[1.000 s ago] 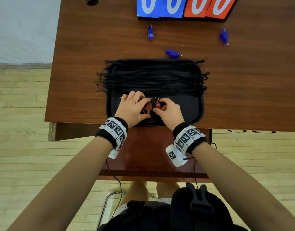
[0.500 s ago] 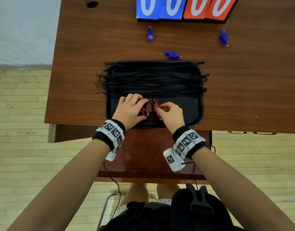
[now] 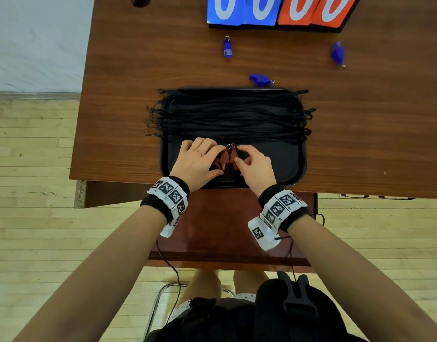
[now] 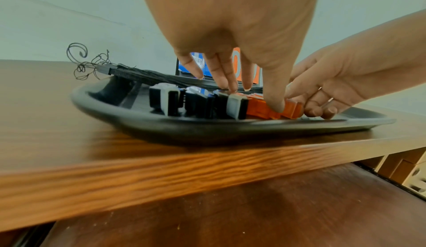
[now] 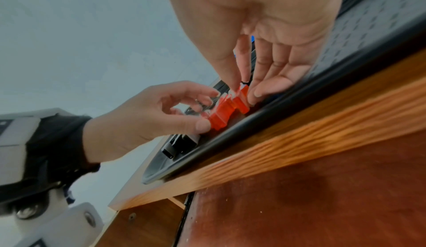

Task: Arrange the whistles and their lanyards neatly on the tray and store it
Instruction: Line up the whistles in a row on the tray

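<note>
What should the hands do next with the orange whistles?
Probably let go and reach for a blue whistle. Both hands, left and right, are setting the orange whistles beside the row on the tray, while three blue ones lie on the table.

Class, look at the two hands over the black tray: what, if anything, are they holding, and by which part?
Both hands pinch the orange whistles standing on the tray: left hand at their left side, right hand at their right side.

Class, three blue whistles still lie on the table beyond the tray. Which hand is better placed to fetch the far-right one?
Probably the right hand: the far-right blue whistle lies on its side, beyond the tray, so the left hand would have to cross over.
</note>
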The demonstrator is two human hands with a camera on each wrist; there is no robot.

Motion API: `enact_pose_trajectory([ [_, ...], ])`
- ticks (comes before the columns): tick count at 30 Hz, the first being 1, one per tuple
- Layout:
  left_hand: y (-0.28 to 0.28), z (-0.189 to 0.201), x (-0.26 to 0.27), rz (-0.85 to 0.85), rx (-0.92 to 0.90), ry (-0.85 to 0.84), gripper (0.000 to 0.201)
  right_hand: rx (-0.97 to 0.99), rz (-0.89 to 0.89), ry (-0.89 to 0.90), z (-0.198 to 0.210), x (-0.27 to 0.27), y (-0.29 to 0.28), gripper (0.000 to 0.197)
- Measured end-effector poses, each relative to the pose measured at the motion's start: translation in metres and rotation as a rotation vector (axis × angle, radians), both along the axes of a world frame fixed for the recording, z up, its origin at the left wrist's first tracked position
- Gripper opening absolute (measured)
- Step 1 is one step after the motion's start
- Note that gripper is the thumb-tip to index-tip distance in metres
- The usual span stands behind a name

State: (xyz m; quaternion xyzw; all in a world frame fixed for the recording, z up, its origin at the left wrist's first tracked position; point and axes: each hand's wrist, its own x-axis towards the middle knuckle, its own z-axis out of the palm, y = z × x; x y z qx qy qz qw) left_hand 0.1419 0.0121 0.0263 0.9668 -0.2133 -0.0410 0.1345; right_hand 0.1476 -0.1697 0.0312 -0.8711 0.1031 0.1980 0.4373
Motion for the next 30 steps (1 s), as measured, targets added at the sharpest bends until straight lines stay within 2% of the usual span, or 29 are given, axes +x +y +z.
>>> enact_pose_trajectory([
  [4, 0.007, 0.000, -0.002, -0.014, 0.023, -0.032, 0.055, 0.002, 0.035, -0.022, 0.002, 0.000, 0.000, 0.036],
  [9, 0.008, -0.003, 0.002, -0.039, -0.009, -0.066, 0.032, -0.027, 0.069, -0.064, 0.000, -0.001, -0.002, 0.035],
  [12, 0.006, -0.003, 0.003, -0.062, -0.033, -0.087, 0.026, -0.029, 0.065, -0.053, -0.001, 0.000, -0.003, 0.035],
  [19, 0.009, 0.002, 0.001, -0.061, -0.070, -0.047, 0.038, -0.011, 0.094, -0.054, 0.002, 0.001, -0.003, 0.037],
  [23, 0.019, 0.009, 0.001, 0.051, -0.080, 0.044, 0.041, -0.034, 0.150, -0.073, 0.000, -0.001, -0.005, 0.040],
  [30, 0.036, 0.011, -0.006, 0.074, -0.010, 0.087, 0.061, -0.097, 0.220, -0.108, 0.001, -0.005, -0.004, 0.045],
])
